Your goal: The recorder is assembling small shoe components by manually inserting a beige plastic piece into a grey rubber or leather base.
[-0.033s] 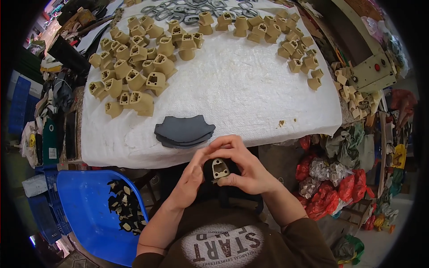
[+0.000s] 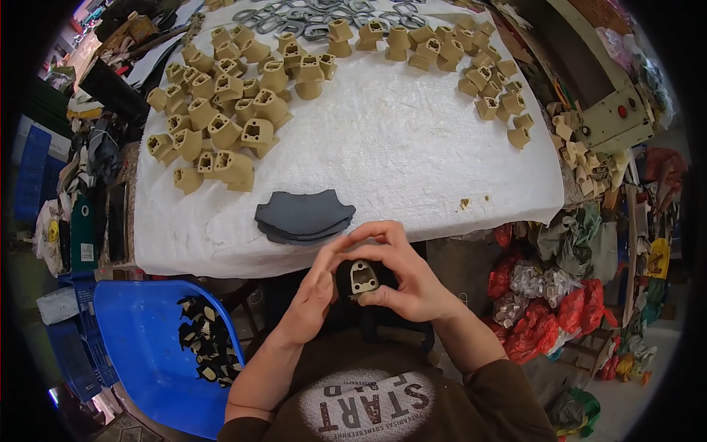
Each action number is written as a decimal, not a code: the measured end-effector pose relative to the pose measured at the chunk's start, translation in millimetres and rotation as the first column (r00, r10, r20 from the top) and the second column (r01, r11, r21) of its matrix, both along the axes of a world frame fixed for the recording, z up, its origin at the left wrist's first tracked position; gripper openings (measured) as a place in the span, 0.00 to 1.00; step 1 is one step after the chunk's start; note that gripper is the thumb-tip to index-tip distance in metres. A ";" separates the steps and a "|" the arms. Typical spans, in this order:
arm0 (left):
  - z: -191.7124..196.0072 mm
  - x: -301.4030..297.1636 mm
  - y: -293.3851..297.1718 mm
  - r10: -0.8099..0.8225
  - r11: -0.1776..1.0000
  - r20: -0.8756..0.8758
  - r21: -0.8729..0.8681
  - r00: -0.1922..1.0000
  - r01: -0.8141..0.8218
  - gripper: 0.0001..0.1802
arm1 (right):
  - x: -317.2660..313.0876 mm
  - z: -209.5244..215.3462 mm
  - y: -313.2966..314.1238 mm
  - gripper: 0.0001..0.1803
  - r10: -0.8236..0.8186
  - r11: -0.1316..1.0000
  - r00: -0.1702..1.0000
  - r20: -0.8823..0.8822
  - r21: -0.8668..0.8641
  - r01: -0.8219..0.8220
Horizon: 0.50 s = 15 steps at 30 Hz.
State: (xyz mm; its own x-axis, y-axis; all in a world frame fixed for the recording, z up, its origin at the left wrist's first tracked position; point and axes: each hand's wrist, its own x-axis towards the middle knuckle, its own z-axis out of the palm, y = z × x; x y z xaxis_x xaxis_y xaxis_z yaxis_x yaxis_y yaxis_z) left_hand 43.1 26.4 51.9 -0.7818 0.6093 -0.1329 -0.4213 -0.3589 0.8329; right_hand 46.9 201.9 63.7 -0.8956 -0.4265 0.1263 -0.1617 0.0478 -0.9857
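The right hand [image 2: 412, 283] held a small tan plastic piece [image 2: 363, 278] tight in its fingers, close to the person's chest. The left hand [image 2: 313, 298] touched the piece with bent fingers. Just past them lay a dark grey stack [image 2: 303, 215] on the white cloth [image 2: 398, 140], then many tan pieces [image 2: 221, 125] farther off

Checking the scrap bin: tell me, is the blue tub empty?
No: the blue tub holds a heap of small black and tan pieces along its right side.

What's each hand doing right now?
Left hand: fingers touching the small tan moulded plastic piece.
Right hand: closed around that piece, holding it.
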 end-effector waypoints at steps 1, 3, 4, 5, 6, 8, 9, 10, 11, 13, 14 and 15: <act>3.3 2.4 1.3 0.119 0.986 0.034 0.116 0.992 -0.122 0.29 | 1.6 2.5 -1.3 0.27 -0.049 0.989 0.993 -0.111 0.130 0.063; -0.6 4.8 1.2 0.100 0.987 0.021 0.123 0.995 -0.101 0.27 | 4.6 2.0 -5.7 0.29 -0.091 0.955 0.967 -0.237 0.254 0.152; -2.1 4.8 1.2 0.075 0.988 0.008 0.132 0.997 -0.076 0.24 | 5.0 1.0 -8.2 0.29 -0.088 0.956 0.967 -0.240 0.251 0.150; 0.8 4.0 2.0 0.092 0.994 0.076 0.057 0.993 -0.097 0.33 | 5.2 0.3 -10.5 0.28 -0.113 0.959 0.965 -0.237 0.228 0.169; 0.8 4.3 2.7 0.095 0.994 0.074 0.055 0.993 -0.099 0.33 | 5.6 -0.3 -12.8 0.27 -0.139 0.961 0.962 -0.234 0.204 0.188; -1.1 8.3 4.2 0.209 0.976 0.114 0.040 0.971 -0.215 0.25 | 9.9 1.3 -17.4 0.26 -0.108 0.989 0.991 -0.079 0.090 0.115; -1.9 10.3 5.5 0.265 0.962 0.133 0.031 0.955 -0.271 0.21 | 11.7 1.5 -19.6 0.26 -0.056 0.998 0.996 0.073 -0.034 0.059; -1.4 12.8 8.0 0.263 0.962 0.134 0.032 0.955 -0.270 0.21 | 12.8 -1.8 -20.7 0.26 -0.058 0.998 0.996 0.074 -0.034 0.060; -0.8 15.5 11.1 0.296 0.953 0.120 0.025 0.948 -0.301 0.20 | 13.5 -8.4 -21.7 0.25 -0.066 0.996 0.997 0.026 -0.058 0.068; 0.6 16.9 19.2 0.375 0.926 0.057 0.024 0.925 -0.377 0.13 | 18.1 -14.7 -29.5 0.22 -0.122 0.977 0.991 0.054 -0.168 0.130; -0.8 17.2 18.7 0.372 0.927 0.058 0.025 0.926 -0.374 0.13 | 18.4 -14.6 -30.1 0.22 -0.125 0.977 0.991 0.055 -0.167 0.132; -3.4 17.7 17.1 0.366 0.931 -0.002 -0.011 0.931 -0.366 0.14 | 18.9 -14.1 -30.1 0.21 -0.132 0.975 0.987 0.088 -0.166 0.146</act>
State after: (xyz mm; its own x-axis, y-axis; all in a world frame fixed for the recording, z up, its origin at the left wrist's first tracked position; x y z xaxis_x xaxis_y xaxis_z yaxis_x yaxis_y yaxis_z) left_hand 60.8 43.5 48.5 -0.9501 0.2795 -0.1381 -0.2627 -0.4788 0.8377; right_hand 65.8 171.8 49.6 -0.9544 -0.2750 0.1158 -0.0896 -0.1059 -0.9903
